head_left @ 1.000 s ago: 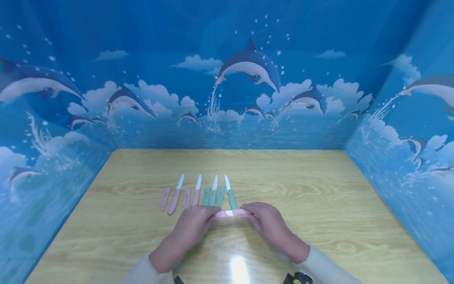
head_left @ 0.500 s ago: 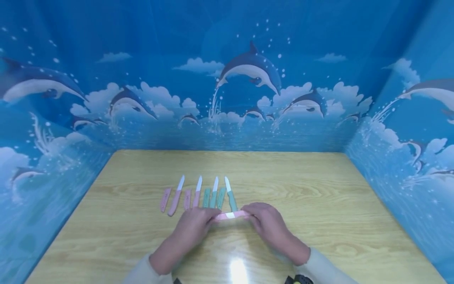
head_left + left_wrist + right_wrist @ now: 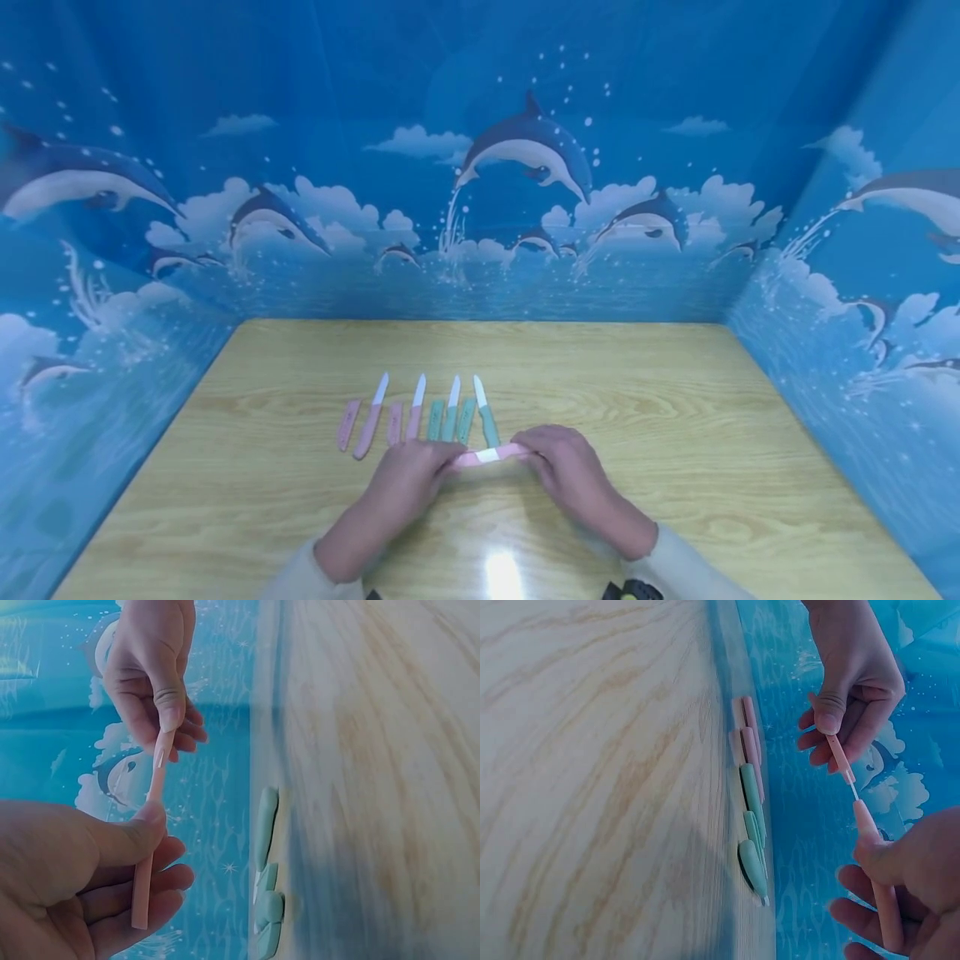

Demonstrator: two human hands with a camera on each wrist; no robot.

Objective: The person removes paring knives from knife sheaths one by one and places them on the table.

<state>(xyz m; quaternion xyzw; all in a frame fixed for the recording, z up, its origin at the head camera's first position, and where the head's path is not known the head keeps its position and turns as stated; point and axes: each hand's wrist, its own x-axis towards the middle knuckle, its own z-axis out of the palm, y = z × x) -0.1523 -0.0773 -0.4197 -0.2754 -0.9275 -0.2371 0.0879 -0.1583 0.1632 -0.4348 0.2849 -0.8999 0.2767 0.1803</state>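
A pink paring knife (image 3: 885,907) is held up over the table between both hands, roughly level in the head view. My right hand (image 3: 566,467) grips its handle between thumb and fingers. With thumb and fingertips, my left hand (image 3: 412,475) pinches a pink blade sheath (image 3: 840,757) that covers most of the blade. A short white stretch of blade (image 3: 487,456) shows between sheath and handle. In the left wrist view the left hand's pink sheath (image 3: 142,889) sticks out below its thumb.
Behind the hands lies a row on the wooden table (image 3: 675,417): two pink knives (image 3: 367,432) and two green knives (image 3: 489,425), blades pointing away, with pink sheaths (image 3: 348,425) and green sheaths (image 3: 435,419) among them. Dolphin-printed blue sheeting (image 3: 480,275) encloses the back and sides.
The hands keep their grip and stay almost in place. The white stretch of blade between them looks slightly longer than a second ago.
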